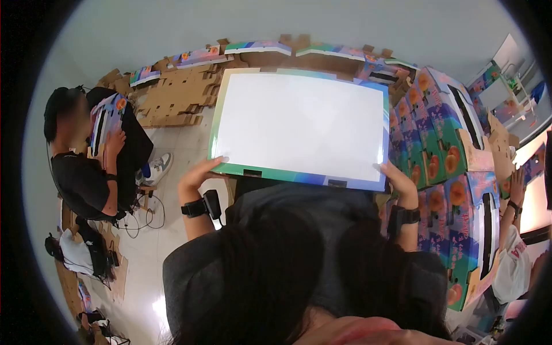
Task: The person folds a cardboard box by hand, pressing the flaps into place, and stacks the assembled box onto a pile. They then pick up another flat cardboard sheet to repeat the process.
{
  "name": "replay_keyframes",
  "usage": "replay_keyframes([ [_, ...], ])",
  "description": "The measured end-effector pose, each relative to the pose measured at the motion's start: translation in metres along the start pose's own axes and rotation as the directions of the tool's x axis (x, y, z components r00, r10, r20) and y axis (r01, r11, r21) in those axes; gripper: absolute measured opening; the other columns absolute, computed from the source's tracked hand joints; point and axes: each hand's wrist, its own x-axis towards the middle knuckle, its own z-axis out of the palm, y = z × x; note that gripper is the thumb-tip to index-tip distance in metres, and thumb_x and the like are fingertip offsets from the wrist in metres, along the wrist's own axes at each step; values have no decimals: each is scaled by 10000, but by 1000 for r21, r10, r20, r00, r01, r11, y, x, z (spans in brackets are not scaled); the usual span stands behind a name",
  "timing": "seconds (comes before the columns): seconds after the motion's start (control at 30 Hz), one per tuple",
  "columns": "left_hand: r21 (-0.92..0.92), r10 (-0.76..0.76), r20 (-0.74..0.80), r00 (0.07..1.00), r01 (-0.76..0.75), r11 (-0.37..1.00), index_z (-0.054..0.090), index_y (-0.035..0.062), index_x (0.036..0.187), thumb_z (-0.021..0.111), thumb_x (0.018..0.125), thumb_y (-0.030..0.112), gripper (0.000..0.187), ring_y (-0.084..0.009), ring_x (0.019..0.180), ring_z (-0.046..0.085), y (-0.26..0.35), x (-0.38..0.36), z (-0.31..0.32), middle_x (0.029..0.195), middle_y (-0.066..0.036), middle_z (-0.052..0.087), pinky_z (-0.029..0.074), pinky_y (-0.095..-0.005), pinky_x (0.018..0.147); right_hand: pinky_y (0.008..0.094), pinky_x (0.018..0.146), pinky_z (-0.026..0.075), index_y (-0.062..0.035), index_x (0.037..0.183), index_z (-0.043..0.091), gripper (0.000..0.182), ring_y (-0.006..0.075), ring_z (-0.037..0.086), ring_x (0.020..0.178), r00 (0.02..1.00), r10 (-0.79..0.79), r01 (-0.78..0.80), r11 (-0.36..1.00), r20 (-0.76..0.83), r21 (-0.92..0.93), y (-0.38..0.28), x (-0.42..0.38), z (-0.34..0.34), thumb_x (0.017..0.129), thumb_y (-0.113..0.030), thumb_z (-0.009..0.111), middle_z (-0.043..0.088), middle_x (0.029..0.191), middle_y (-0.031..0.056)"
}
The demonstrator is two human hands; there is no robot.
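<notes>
A large cardboard box [299, 126] with a white top face and green, blue and purple printed edges is in front of my body. Two dark slots show along its near edge. My left hand [205, 171] grips the near left corner, its thumb on the white face and its other fingers hidden beneath. At the near right corner, my right hand [399, 181] holds the box the same way, thumb on top. Both wrists wear dark straps. What lies under the box is hidden.
Printed fruit boxes [454, 230] are stacked close on my right. Flat brown cardboard [172, 95] lies behind to the left. A seated person [83, 172] on the left holds a printed box. Cables [138, 221] lie on the floor. Another person's hand [517, 183] shows far right.
</notes>
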Motion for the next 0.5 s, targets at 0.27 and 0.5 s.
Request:
replay_keyframes([
  [0.27, 129, 336, -87, 938, -324, 937, 449, -43, 1451, 616, 965, 458, 718, -222, 1246, 547, -11, -5, 6, 1343, -110, 599, 410, -364, 1073, 386, 1142, 327, 11, 1563, 262, 989, 245, 423, 1364, 988, -143, 144, 989, -64, 18, -18, -5, 3, 809, -287, 830, 441, 1485, 150],
  [0.5, -782, 679, 247, 691, -272, 561, 290, -51, 1543, 198, 865, 858, 1137, -250, 1448, 332, 28, -8, 45, 1581, -150, 346, 200, -388, 1208, 370, 1049, 450, -24, 1456, 444, 678, 234, 547, 1262, 918, -201, 104, 954, -342, -280, -56, -17, 7, 851, -110, 735, 542, 1397, 142],
])
